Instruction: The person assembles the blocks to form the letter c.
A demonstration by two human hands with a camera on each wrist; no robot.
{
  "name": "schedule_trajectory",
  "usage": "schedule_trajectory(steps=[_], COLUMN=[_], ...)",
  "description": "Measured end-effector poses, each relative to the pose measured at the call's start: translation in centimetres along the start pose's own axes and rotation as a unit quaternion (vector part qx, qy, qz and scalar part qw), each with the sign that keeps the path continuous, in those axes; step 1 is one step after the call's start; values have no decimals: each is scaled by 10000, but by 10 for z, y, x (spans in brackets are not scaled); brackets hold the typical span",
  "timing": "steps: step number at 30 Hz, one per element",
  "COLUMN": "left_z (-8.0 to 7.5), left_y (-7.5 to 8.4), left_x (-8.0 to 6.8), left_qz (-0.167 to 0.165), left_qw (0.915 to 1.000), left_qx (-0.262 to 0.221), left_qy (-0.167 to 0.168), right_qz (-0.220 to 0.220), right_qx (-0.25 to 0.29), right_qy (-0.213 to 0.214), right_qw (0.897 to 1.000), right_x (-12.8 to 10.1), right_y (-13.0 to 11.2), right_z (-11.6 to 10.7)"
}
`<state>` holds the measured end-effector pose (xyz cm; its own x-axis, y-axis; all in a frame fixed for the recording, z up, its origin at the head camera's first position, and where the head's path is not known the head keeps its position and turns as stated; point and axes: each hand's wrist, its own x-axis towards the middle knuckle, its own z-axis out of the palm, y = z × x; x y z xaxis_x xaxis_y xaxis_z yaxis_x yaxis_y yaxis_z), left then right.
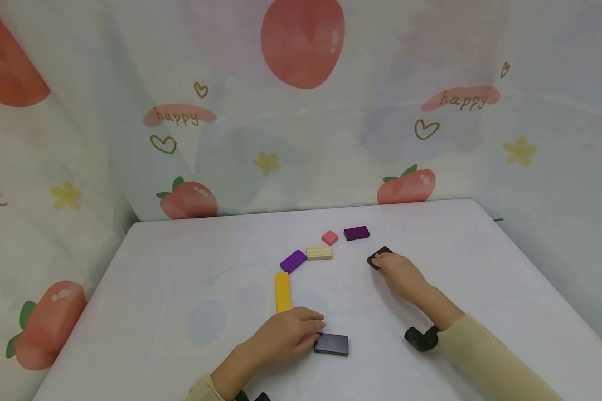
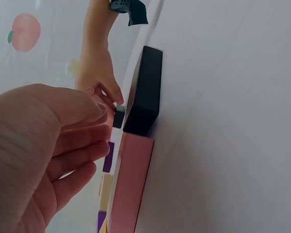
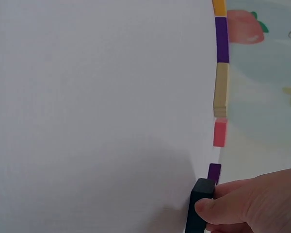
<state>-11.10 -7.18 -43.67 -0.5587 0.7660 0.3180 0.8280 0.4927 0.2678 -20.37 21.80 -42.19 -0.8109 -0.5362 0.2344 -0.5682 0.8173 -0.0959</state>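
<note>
- From my remote feed, the right hand [image 1: 400,274] pinches a dark brown block [image 1: 379,257], at the open end of the arc right of the yellow block [image 1: 282,292].
- The left hand [image 1: 287,335], fingers loosely extended, touches a black block [image 1: 331,344] just below it.
- White table [image 1: 180,278]; strawberry-print curtain [image 1: 301,111] behind.

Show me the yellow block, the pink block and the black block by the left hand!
yellow block [image 1: 282,292]: head view, middle of its top face.
pink block [image 1: 329,237]: head view, top face.
black block [image 1: 332,344]: head view, top face.
</note>
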Motion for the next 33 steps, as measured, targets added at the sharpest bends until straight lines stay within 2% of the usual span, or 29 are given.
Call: schedule_trajectory(steps=[8, 22, 33], left_z=[2, 4, 6], left_y=[9, 12, 12], left_x=[1, 1, 1], left_qz=[236, 93, 20], left_qw=[9995, 9989, 9976], left_qx=[64, 5, 21], left_qy=[-207, -469, -695], right_qz=[-217, -63, 61], right_qx=[-10, 267, 365], right_qy=[-27, -324, -318], right_qw=[9998, 9991, 9988], right_x=[-8, -18, -25], right_y=[-15, -38, -52], right_z=[-1, -7, -9])
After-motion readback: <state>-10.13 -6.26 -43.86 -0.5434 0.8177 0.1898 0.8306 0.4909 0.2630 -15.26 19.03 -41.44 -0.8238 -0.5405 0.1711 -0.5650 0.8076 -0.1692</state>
